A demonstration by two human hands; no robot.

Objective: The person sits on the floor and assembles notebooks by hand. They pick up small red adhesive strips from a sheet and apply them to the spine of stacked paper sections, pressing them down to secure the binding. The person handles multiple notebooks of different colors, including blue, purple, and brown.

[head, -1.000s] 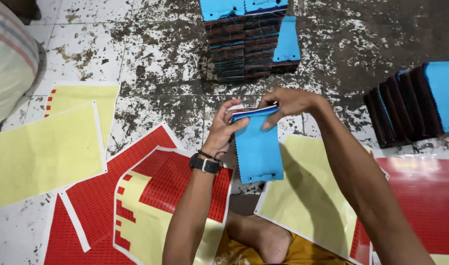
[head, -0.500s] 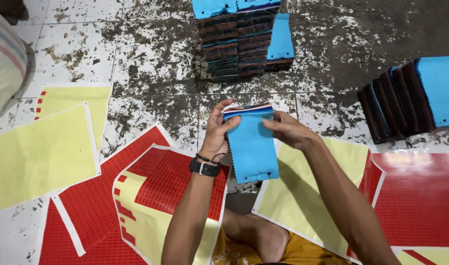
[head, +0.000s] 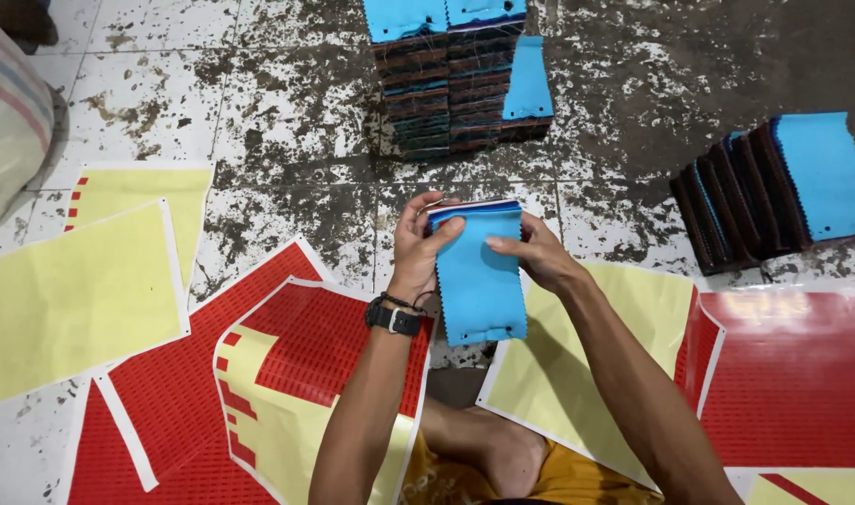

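Observation:
My left hand (head: 420, 245), with a black watch on its wrist, grips the top left edge of a small stack of fabric swatches (head: 479, 276). The stack's front piece is bright blue with zigzag-cut edges, and darker pieces show at its top. My right hand (head: 538, 254) pinches the stack's upper right edge with its fingertips. The swatches hang downward above the floor, just in front of my bent knee (head: 502, 454).
A tall pile of dark and blue swatches (head: 456, 79) stands on the stained tiled floor ahead. Another leaning row of swatches (head: 774, 187) lies at the right. Red and yellow printed sheets (head: 166, 374) are spread left and right. A striped sack (head: 11, 122) sits far left.
My right hand slid from the top of the swatch stack down to its right edge. The stack dropped slightly toward me; my left hand kept its grip.

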